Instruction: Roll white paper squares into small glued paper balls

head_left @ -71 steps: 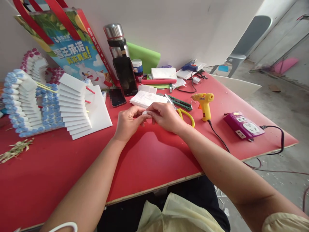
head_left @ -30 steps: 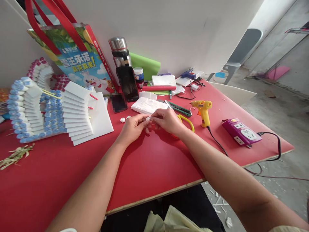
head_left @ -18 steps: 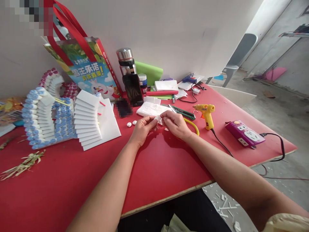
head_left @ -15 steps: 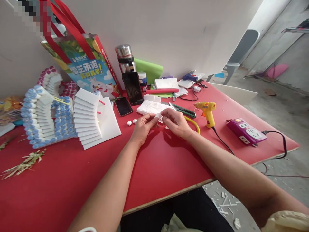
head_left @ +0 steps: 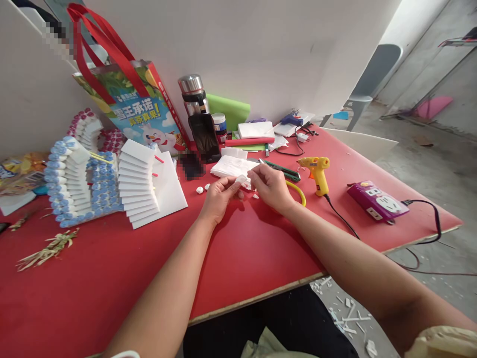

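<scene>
My left hand [head_left: 219, 197] and my right hand [head_left: 271, 187] meet over the red table [head_left: 112, 268], both pinching a small piece of white paper [head_left: 243, 180] between fingertips. Just behind them lies a stack of white paper sheets [head_left: 231, 167]. Two small white rolled pieces [head_left: 203, 189] rest on the table left of my left hand. Yellow-handled scissors [head_left: 298, 194] lie partly hidden behind my right hand.
A yellow glue gun [head_left: 317, 171] and purple power strip [head_left: 376, 200] stand at right, cords trailing off the edge. A white stepped foam model with blue rolls [head_left: 108, 186] sits left. A printed bag [head_left: 137, 109], flask [head_left: 194, 94], phone [head_left: 204, 136] and cutter [head_left: 281, 170] line the back.
My hands stayed together on the paper piece, working it between the fingers. Two small white rolls now lie on the table to their left. The view shifted slightly.
</scene>
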A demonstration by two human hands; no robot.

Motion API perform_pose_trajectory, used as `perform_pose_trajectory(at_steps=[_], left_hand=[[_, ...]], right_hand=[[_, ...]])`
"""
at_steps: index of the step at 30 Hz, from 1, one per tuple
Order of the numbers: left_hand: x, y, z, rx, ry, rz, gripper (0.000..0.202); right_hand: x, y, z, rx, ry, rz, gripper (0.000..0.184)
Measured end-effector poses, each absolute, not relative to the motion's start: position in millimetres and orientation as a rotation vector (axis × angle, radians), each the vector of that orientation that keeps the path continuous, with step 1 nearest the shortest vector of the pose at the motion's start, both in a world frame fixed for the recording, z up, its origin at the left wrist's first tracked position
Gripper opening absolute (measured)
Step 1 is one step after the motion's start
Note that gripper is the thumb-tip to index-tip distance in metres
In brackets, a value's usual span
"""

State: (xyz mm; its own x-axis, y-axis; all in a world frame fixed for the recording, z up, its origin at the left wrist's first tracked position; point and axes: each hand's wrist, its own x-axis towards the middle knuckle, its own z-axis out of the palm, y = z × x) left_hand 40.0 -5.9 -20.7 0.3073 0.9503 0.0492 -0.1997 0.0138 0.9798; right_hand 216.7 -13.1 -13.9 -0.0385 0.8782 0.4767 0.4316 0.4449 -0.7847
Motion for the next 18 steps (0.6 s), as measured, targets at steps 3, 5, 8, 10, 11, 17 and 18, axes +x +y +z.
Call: perform_pose_trajectory(at_steps=[3,5,8,10,11,17,18], left_hand=[[36.4,-6.6,-18.7,1.163,0.824,1.053,0.03],[33.8,-6.4,-17.5,1.162,0.83,1.04,0.028],[31.9,-5.4,-16.2,1.156,0.842,1.031,0.025],[31.6,-5.1,-14.8,1.132,0.845,1.036,0.025],[31.3,-5.3,-13.9,1.116,0.845,1.045,0.025],[27.5,-8.1,-11.8,0.89,0.721,0.986,0.022],[26.9,-8.2,-12.4,0.843,0.684,0.969,0.021]], right_hand=[[214.5,-14.4,-13.6,-1.142,-1.634,0.479,0.025],[210.6,-17.2,-9.0,-1.115,-1.68,0.415,0.025],[208.1,-29.4,11.4,-1.134,-1.821,0.207,0.025],[215.8,-45.1,31.7,-1.256,-1.969,0.013,0.028],[224.0,-55.1,41.7,-1.364,-2.026,-0.071,0.031],[322.6,-98.7,48.7,-2.145,-1.862,-0.238,0.04],[339.3,-96.6,40.1,-2.23,-1.808,-0.191,0.045]])
